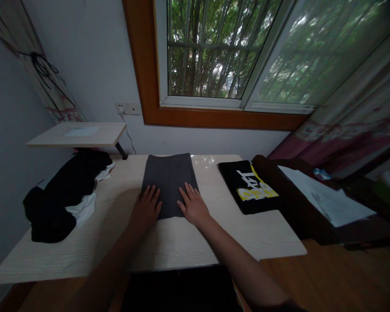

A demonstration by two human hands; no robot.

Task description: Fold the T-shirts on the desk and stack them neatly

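Note:
A dark grey folded cloth (169,177), perhaps a garment, lies flat near the middle of the light wooden table (195,242). On its left side rests my left hand (146,206), palm down with the fingers stretched out. My right hand (193,203) lies flat on the right side of the same cloth, fingers spread. Neither hand grips anything. To the right sits a folded black garment (248,186) with white and yellow print. At the left is a loose heap of black clothing (65,195) with a white piece (84,208) showing from under it.
A small raised shelf (81,134) stands over the table's back left corner, with a sheet on top. Behind the table are a wall socket (127,108) and the window (224,52). Papers (326,195) lie on a dark surface beyond the table's right edge.

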